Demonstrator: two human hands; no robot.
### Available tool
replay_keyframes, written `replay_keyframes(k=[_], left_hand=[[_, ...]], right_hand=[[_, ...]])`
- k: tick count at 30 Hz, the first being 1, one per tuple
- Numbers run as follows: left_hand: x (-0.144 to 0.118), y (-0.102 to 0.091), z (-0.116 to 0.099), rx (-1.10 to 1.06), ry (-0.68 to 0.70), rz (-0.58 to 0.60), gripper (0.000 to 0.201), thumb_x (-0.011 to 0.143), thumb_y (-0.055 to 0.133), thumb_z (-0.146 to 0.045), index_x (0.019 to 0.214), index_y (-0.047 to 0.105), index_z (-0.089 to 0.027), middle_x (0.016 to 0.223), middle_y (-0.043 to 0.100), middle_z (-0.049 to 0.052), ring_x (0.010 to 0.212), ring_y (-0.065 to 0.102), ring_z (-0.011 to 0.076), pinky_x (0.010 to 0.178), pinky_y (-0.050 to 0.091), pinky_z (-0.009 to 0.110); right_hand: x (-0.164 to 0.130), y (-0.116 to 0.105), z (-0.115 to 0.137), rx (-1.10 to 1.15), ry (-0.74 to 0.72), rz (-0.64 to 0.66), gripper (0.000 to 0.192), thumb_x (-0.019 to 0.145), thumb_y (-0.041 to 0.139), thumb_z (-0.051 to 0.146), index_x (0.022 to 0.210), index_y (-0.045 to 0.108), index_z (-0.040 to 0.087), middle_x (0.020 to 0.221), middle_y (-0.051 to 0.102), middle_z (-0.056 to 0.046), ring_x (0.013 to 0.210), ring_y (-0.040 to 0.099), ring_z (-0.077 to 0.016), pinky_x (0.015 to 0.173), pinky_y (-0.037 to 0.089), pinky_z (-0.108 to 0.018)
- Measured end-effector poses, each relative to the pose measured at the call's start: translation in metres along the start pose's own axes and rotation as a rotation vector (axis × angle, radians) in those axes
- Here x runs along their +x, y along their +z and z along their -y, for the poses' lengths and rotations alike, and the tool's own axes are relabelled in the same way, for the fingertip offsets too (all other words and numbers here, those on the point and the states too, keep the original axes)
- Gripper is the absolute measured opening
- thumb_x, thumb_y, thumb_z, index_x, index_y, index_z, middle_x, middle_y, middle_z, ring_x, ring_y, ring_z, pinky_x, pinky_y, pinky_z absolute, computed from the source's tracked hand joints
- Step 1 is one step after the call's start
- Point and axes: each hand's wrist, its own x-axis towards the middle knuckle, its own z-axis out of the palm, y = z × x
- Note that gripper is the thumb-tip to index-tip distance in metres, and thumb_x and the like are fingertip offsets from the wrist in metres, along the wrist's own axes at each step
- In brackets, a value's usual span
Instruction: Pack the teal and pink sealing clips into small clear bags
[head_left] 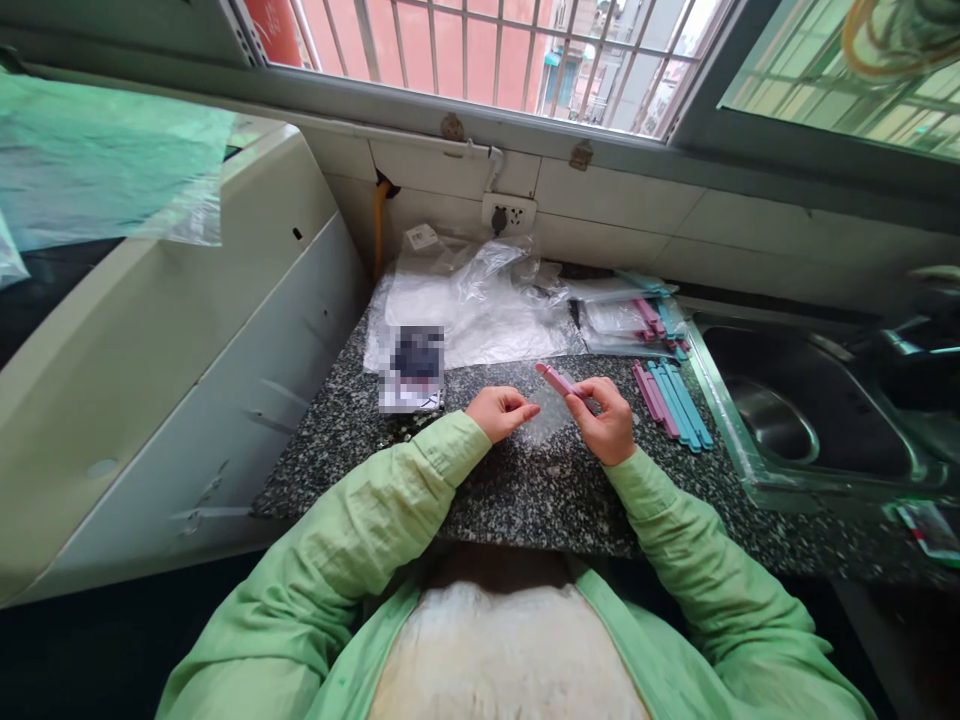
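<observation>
On the speckled surface (480, 490), a blurred patch (412, 368) hides something. Right hand (606, 420) fingers pinch a pink clip (553, 377); left hand (499, 411) fingers pinch a clear bag (547, 415), hard to see.

No legible text, brand, number or sign found, small white tag (422, 236) on clear bags too small to read, card (414, 368) on surface blurred

Two hands work over the bench, the left hand (501, 412) and the right hand (607, 420), with one pink sealing stick (553, 377) held, a loose row of about five pink and blue sticks (673, 402), and one steel sink (810, 420).
</observation>
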Motion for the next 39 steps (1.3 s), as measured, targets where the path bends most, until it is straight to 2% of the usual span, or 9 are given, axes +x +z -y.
replay_keyframes(k=[9, 16, 33, 36, 39], left_hand=[[0.0, 0.0, -0.004, 0.091, 0.052, 0.022, 0.03, 0.073, 0.052, -0.033, 0.051, 0.058, -0.013, 0.047, 0.046, -0.002, 0.048, 0.041, 0.0066, 0.049, 0.031, 0.019], [-0.001, -0.002, -0.005, 0.214, 0.145, 0.054, 0.039, 0.076, 0.048, -0.035, 0.043, 0.05, -0.014, 0.045, 0.038, -0.003, 0.045, 0.037, 0.0058, 0.047, 0.028, 0.02], [-0.002, -0.002, -0.004, 0.23, 0.134, 0.079, 0.04, 0.075, 0.049, -0.039, 0.043, 0.048, -0.014, 0.047, 0.04, -0.003, 0.046, 0.036, 0.006, 0.047, 0.028, 0.021], [-0.001, -0.003, -0.005, 0.244, 0.062, 0.005, 0.036, 0.069, 0.054, -0.046, 0.051, 0.054, -0.014, 0.049, 0.042, -0.003, 0.047, 0.037, 0.0067, 0.047, 0.028, 0.021], [0.0, -0.003, -0.004, 0.196, 0.038, -0.118, 0.035, 0.063, 0.06, -0.049, 0.07, 0.06, -0.015, 0.055, 0.045, -0.003, 0.051, 0.039, 0.008, 0.049, 0.031, 0.021]], right_hand=[[0.0, 0.002, -0.003, -0.069, 0.026, -0.026, 0.008, 0.075, 0.054, 0.024, 0.068, 0.053, 0.019, 0.064, 0.053, -0.001, 0.067, 0.047, -0.015, 0.064, 0.039, -0.029], [0.002, 0.005, -0.012, -0.078, 0.038, -0.003, 0.01, 0.075, 0.053, 0.025, 0.067, 0.053, 0.019, 0.064, 0.054, -0.001, 0.066, 0.048, -0.0152, 0.063, 0.039, -0.029], [0.005, 0.0, -0.018, -0.02, 0.001, -0.02, 0.004, 0.074, 0.055, 0.023, 0.072, 0.055, 0.02, 0.069, 0.056, -0.002, 0.07, 0.048, -0.0158, 0.066, 0.04, -0.03], [0.006, -0.003, -0.016, 0.037, -0.018, 0.042, 0.005, 0.074, 0.055, 0.024, 0.071, 0.055, 0.02, 0.067, 0.055, -0.001, 0.067, 0.048, -0.0153, 0.064, 0.04, -0.03], [0.007, -0.003, -0.01, 0.072, -0.055, 0.153, 0.005, 0.075, 0.055, 0.023, 0.071, 0.055, 0.02, 0.066, 0.056, -0.001, 0.067, 0.048, -0.0149, 0.063, 0.04, -0.03]])
